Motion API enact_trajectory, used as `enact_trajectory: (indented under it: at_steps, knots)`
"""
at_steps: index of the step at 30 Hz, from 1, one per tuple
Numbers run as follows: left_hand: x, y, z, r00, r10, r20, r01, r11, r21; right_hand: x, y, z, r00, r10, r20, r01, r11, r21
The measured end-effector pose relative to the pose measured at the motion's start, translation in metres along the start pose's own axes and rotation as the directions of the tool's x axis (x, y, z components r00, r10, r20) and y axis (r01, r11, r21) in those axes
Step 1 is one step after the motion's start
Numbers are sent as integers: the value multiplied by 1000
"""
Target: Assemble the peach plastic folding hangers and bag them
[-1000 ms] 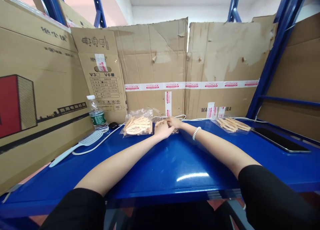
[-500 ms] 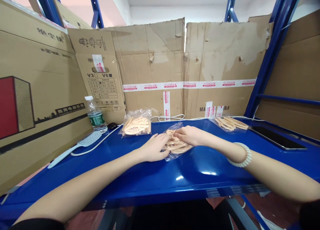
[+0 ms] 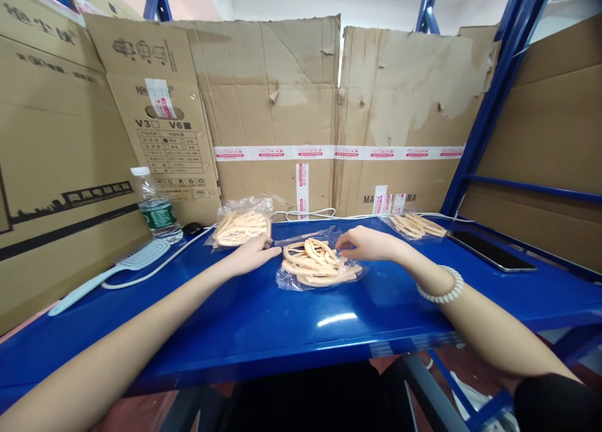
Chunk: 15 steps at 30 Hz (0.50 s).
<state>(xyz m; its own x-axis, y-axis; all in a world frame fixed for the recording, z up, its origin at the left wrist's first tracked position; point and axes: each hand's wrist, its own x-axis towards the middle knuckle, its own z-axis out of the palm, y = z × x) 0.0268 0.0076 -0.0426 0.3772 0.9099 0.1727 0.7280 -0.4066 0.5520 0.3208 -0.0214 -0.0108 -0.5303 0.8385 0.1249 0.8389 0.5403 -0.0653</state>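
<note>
In the middle of the blue shelf lies a clear plastic bag (image 3: 289,280) of pale tan strips (image 3: 320,266), some bent into loops; I cannot tell what they are. My right hand (image 3: 369,244) is at its upper right edge, fingers curled down and fingertips together on the plastic. To the left, my left hand (image 3: 249,256) reaches over the lower right corner of a second bag of pale strips (image 3: 242,225). Its fingers point forward and its thumb stands apart, with nothing visible in it. A third, flatter bag of strips (image 3: 416,225) lies at the back right.
On the left are a water bottle (image 3: 157,212), a pale blue hairbrush (image 3: 141,256), a black mouse-like object (image 3: 192,229) and a white cable (image 3: 183,253). A dark phone or tablet (image 3: 491,250) lies at right. Cardboard sheets (image 3: 273,118) wall the back of the blue shelf (image 3: 226,331).
My left hand has left the middle bag and moved left to the second bag. My right hand stays at the middle bag, whose looped strips now show. The view has shifted slightly.
</note>
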Motion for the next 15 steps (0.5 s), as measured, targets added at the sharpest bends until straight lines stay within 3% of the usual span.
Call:
enact_trajectory:
  at_steps: [3, 6, 11, 15]
  knots:
    - [2, -4, -1, 994, -59, 93, 59, 998, 0, 10, -8, 12, 997, -24, -67, 30, 996, 81]
    - [-1, 2, 1, 983, -102, 154, 103, 995, 1, 24, -24, 17, 996, 18, -84, -15, 999, 41]
    - [-6, 12, 6, 970, -131, 203, 135, 991, -8, 51, -55, 3, 971, 191, 142, -184, 981, -61]
    - [-5, 10, 9, 975, -104, 197, 109, 994, -14, 74, -63, -7, 935, 187, 301, -171, 982, -81]
